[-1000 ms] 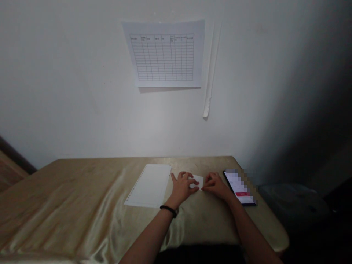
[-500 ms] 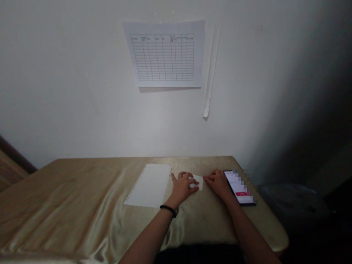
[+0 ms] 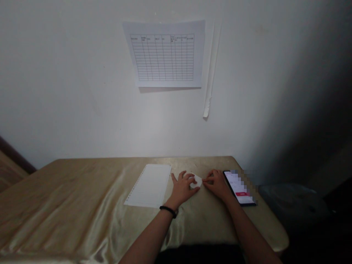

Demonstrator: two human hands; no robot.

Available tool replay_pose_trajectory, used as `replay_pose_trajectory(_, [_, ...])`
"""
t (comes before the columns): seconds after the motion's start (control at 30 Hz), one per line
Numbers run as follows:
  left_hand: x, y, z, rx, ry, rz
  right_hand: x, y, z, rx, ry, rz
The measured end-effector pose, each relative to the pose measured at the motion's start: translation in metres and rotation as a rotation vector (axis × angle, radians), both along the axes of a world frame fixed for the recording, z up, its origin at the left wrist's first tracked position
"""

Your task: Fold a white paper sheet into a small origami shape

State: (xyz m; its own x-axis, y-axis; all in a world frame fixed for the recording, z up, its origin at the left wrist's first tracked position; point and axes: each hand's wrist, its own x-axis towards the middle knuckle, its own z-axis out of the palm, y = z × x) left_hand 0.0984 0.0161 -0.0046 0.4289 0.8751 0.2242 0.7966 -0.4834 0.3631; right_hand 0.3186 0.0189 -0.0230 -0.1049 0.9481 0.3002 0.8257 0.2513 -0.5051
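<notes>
A small piece of white paper (image 3: 196, 181) lies on the cloth between my hands, its right end coming to a blunt point. My left hand (image 3: 183, 187), with a black band at the wrist, rests over the paper's left part. Its fingers are spread and slightly bent, with thumb and forefinger apart on the paper, hiding that side. At the pointed right end, my right hand (image 3: 216, 182) has thumb and fingertips pinched together on the paper's tip. Whether the paper is folded or only turned is too small to tell.
A larger white loose-leaf sheet (image 3: 150, 185) with punched holes lies left of my left hand. The phone (image 3: 238, 189), screen lit, sits beside my right hand. Gold satiny cloth (image 3: 82, 205) covers the table, which meets a wall bearing a printed table sheet (image 3: 165, 55).
The small paper's right side, straight-edged before, now comes to a point. My right hand's fingertips have moved slightly left and down onto it. My left hand has barely shifted.
</notes>
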Motion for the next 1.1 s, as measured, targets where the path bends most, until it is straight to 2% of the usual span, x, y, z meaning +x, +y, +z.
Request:
replay_pose_trajectory(0.33, [-0.009,0.007,-0.001,-0.019,0.043,0.051,-0.003,-0.003,-0.001,0.0,0.021,0.021])
replay_pose_trajectory(0.6, [-0.014,0.009,0.004,-0.009,0.02,0.166,-0.004,-0.008,0.005,0.021,0.049,0.124])
replay_pose_trajectory(0.77, [-0.013,0.01,0.001,-0.044,0.006,0.191,-0.005,-0.007,0.005,0.034,0.101,0.069])
replay_pose_trajectory(0.97, [-0.015,0.012,-0.002,-0.043,-0.001,0.181,-0.004,-0.008,0.006,-0.023,0.141,0.104])
replay_pose_trajectory(1.1, [-0.016,0.013,-0.001,-0.051,0.022,0.173,-0.006,-0.008,0.005,-0.023,0.134,0.056])
